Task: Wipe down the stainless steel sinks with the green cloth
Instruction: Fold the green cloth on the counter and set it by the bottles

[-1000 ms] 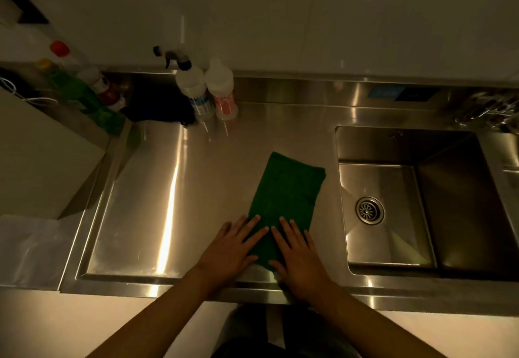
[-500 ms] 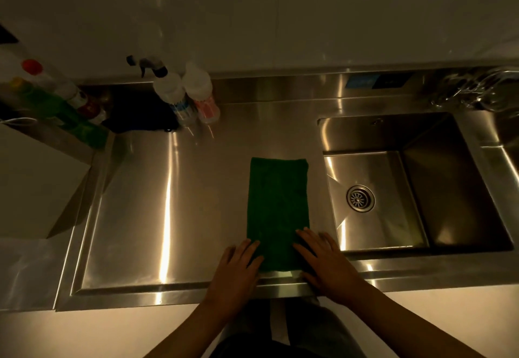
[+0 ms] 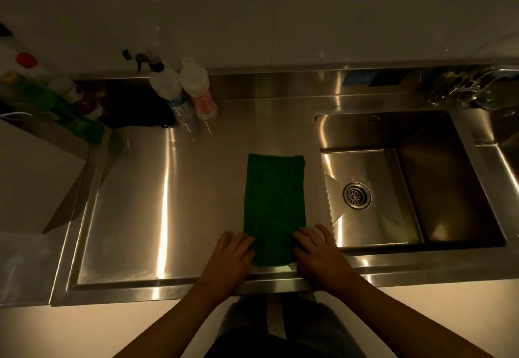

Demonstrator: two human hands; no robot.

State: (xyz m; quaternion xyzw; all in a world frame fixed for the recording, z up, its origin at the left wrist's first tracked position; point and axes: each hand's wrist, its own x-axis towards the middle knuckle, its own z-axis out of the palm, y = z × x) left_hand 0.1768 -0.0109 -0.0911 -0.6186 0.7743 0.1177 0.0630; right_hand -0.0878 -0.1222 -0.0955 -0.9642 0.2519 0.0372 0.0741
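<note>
The green cloth [image 3: 273, 203] lies flat on the steel counter [image 3: 168, 203], a folded strip running from 12 to 6 o'clock, its near end close to the counter's front lip; it is wholly on the counter, with the sink [image 3: 379, 133] just beside it at 3 o'clock and a band of bare steel between them. The two hands flank the cloth's near end; the left hand [image 3: 230, 256] sits at 7 o'clock from the cloth's middle, fingers bent, their tips on the cloth's left edge; the right hand [image 3: 320, 253] sits at 5 o'clock, fingers likewise bent onto the right edge; I cannot tell whether either hand grips the cloth or only presses on it. The cloth narrows and rounds off between the hands.

In the sink the drain [image 3: 357, 195] sits toward the 9 o'clock side of the floor; a second basin [image 3: 509, 149] shows at the far 3 o'clock edge; blurred tap fittings [image 3: 471, 85] stand at 1 o'clock. At 11 o'clock a spray bottle [image 3: 165, 88] and a white bottle [image 3: 196, 88] with a pink label stand side by side at the back wall; a dark thing [image 3: 134, 107], too dim to name, lies just beside them at 9 o'clock; further toward 10 o'clock are a green bottle [image 3: 56, 104] and a red-capped bottle [image 3: 26, 59].
</note>
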